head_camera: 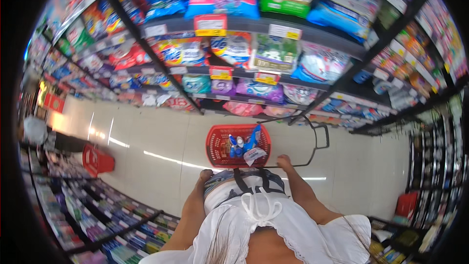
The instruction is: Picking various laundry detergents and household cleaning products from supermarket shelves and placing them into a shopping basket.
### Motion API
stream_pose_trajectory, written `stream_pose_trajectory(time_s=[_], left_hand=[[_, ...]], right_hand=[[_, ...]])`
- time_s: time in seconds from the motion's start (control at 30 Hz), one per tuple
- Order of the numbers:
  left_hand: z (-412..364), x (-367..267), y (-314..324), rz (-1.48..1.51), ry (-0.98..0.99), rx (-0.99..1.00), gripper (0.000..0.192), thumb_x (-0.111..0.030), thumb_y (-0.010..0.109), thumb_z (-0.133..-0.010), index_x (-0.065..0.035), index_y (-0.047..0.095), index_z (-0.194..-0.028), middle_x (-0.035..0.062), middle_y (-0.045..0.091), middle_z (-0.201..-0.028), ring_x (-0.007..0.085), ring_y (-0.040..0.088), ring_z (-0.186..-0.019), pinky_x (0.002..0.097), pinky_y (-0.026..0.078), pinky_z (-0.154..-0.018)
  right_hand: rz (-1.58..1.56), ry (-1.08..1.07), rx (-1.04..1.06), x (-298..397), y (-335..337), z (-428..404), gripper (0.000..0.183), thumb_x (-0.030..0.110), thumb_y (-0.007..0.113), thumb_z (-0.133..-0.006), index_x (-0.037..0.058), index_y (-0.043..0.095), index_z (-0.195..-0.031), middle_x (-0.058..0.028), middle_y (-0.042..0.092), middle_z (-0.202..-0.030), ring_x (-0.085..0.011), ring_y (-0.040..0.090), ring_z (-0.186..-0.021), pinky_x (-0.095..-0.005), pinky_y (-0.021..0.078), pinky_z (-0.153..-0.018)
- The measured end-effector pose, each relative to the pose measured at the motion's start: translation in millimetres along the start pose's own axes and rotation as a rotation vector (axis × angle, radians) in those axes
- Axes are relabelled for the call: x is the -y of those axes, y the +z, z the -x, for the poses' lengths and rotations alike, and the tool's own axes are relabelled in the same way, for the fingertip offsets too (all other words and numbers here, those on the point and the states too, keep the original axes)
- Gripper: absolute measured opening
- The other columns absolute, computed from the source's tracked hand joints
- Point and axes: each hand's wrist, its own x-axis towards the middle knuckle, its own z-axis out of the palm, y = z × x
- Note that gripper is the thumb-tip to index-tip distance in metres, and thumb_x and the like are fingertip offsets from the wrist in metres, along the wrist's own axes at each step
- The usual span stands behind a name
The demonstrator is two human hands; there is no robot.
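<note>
A red plastic shopping basket stands on the floor before me. Inside it lie several blue-and-white bottles, a blue packet and a white packet with writing. Its long black handle is swung out to the right. My right hand is at the near bar of this handle, close to the basket's corner; whether the fingers grip the bar is unclear. Beside my left thigh hangs my left hand, seen from above and small, with nothing visible in it.
Ahead rise shelves packed with laundry detergent bags, with price tags along their edges. More shelving runs behind me on the left. Another red basket is down the aisle to the left. Glossy pale tiles form the floor.
</note>
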Motion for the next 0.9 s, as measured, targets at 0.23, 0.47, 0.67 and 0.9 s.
stream_pose_trajectory(time_s=[0.23, 0.47, 0.67, 0.9], left_hand=[[30, 12, 41, 0.076, -0.133, -0.016, 0.014, -0.017, 0.051, -0.074, -0.0112, 0.063, -0.077, 0.0089, 0.063, -0.085, 0.024, 0.06, -0.083, 0.0353, 0.048, -0.07], [72, 33, 67, 0.175, -0.4, 0.169, 0.02, -0.02, 0.052, -0.071, -0.0107, 0.065, -0.084, 0.0096, 0.063, -0.091, 0.0251, 0.06, -0.088, 0.0342, 0.047, -0.075], [123, 6, 52, 0.157, -0.327, 0.334, 0.023, -0.021, 0.055, -0.07, -0.016, 0.066, -0.09, 0.0078, 0.063, -0.094, 0.0243, 0.059, -0.092, 0.0341, 0.047, -0.078], [115, 0, 33, -0.085, -0.118, 0.343, 0.027, -0.019, 0.064, -0.059, -0.0157, 0.064, -0.086, 0.0075, 0.063, -0.092, 0.0255, 0.058, -0.092, 0.0337, 0.046, -0.081]], right_hand=[[0.694, 0.391, -0.727, 17, -184, -38, 0.054, 0.026, 0.061, -0.067, 0.0, 0.044, -0.112, -0.0194, 0.046, -0.115, -0.0331, 0.05, -0.103, -0.0408, 0.0451, -0.083], [0.452, 0.543, -0.791, 10, -256, -54, 0.069, 0.031, 0.067, -0.063, -0.0071, 0.037, -0.113, -0.0216, 0.048, -0.109, -0.0337, 0.05, -0.102, -0.0446, 0.0434, -0.085], [0.088, 0.208, -0.352, -156, -270, -32, 0.072, 0.024, 0.071, -0.063, -0.0057, 0.034, -0.117, -0.0231, 0.053, -0.103, -0.0352, 0.055, -0.093, -0.0438, 0.0453, -0.08], [0.276, 0.14, -0.67, -73, -286, -116, 0.059, 0.035, 0.063, -0.073, -0.0047, 0.04, -0.109, -0.0235, 0.055, -0.097, -0.038, 0.056, -0.086, -0.0462, 0.0482, -0.057]])
